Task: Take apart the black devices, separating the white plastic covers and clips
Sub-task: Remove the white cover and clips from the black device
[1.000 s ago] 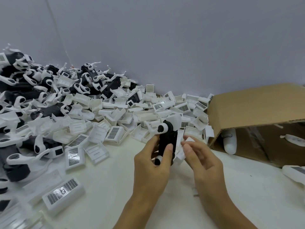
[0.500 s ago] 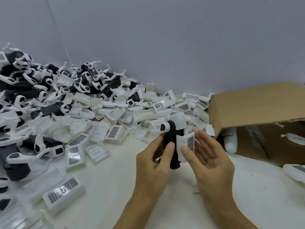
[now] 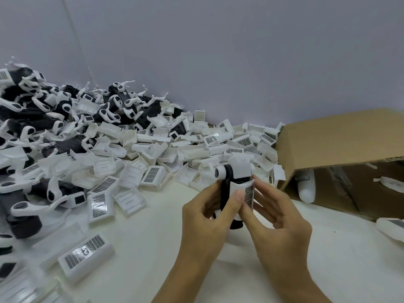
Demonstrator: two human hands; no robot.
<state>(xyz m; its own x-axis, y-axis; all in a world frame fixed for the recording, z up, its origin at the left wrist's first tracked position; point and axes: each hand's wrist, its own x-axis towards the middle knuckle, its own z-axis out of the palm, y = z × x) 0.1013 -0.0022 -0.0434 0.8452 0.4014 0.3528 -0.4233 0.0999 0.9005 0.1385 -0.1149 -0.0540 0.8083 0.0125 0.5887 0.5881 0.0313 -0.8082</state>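
Far left of the hands: pile (image 3: 65, 136) of black devices and loose white covers, spilling toward them. Left hand (image 3: 205, 221) curled round the device (image 3: 226, 193), thumb pressed on its front, holding it upright just above the table (image 3: 142, 248). Cover (image 3: 244, 193) with printed label sits on the device's right side; right hand (image 3: 277, 217) pinches it, thumb on front, fingers behind. White clip (image 3: 220, 172) still at the top end. Device looks light and rigid; cover is thin moulded plastic, probably snaps off, tabs could crack if twisted. Best hold: cover's long edges, body braced low. Open table below and left of the hands; box (image 3: 341, 138) close on the right limits room there.
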